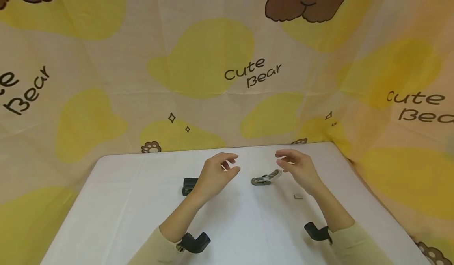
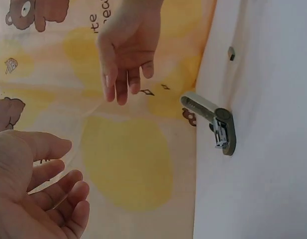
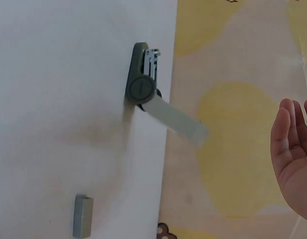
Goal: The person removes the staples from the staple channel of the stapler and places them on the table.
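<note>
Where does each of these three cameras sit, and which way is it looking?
Head: worn on the head, looks forward and down at the white table; shows both forearms, left hand and right hand.
Left wrist: looks past the left hand's palm at the right hand and the opened stapler.
Right wrist: looks at the stapler and a staple strip; shows right fingers.
All three share the stapler.

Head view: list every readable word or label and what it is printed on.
"Cute Bear" on the backdrop cloth, centre.
"Cute Bea", cut off by the frame edge, on the same cloth at right.
"e Bear", cut off, on the cloth at left.
The stapler, the black box and the staple strip show no readable marking.
</note>
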The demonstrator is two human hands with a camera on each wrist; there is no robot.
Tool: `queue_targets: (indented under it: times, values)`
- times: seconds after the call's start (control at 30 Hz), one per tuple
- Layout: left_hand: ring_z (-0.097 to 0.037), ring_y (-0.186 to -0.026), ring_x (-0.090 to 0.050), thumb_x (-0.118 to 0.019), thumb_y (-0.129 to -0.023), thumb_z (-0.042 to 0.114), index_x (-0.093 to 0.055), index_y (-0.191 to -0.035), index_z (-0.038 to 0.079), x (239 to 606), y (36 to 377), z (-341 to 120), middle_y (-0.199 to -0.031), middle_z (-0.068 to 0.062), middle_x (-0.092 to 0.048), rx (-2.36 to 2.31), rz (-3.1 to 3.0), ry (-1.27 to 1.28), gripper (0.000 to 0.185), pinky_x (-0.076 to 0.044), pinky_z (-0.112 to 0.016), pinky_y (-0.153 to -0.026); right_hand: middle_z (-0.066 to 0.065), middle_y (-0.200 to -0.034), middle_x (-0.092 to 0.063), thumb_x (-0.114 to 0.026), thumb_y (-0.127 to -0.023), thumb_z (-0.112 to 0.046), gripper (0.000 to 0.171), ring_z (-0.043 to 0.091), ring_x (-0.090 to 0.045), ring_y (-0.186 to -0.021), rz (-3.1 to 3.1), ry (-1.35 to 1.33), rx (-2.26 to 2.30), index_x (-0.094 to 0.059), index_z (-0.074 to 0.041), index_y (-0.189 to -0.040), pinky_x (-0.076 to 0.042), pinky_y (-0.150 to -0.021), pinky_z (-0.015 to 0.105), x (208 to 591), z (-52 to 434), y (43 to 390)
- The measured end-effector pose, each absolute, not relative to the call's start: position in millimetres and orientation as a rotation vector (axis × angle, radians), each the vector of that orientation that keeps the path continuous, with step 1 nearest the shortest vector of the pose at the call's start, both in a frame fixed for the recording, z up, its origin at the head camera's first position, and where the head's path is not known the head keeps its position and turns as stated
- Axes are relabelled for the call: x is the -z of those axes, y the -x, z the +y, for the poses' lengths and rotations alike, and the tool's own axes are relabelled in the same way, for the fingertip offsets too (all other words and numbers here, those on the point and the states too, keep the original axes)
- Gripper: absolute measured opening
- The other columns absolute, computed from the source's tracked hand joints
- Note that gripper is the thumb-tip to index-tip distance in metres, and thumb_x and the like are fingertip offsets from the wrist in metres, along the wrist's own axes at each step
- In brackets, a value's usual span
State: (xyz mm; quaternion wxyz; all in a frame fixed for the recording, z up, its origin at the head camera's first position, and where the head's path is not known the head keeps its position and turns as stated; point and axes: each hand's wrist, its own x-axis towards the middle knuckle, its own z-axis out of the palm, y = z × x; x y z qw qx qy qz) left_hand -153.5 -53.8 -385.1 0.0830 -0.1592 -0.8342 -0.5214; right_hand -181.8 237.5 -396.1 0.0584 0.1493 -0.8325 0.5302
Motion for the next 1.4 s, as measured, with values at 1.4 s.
queue_targets:
  times: [1.4]
  values:
    - [-0.043, -0.141, -0.048, -0.079, -0.092, 0.012, -0.063, -0.14, 0.003, 429, 136, -181, -0.149, -0.019, -0.055, 1.283, -2.618, 0.24, 0.051, -0.038, -0.063, -0.112, 0.01, -0.14, -0.065, -0.079, -0.093, -0.019, 0.064, 0.03, -0.062, -0.124, -2.583, -0.569, -1.747, -0.054, -0.006, -0.15, -0.05, -0.101, 0.051, 448, 110, 185]
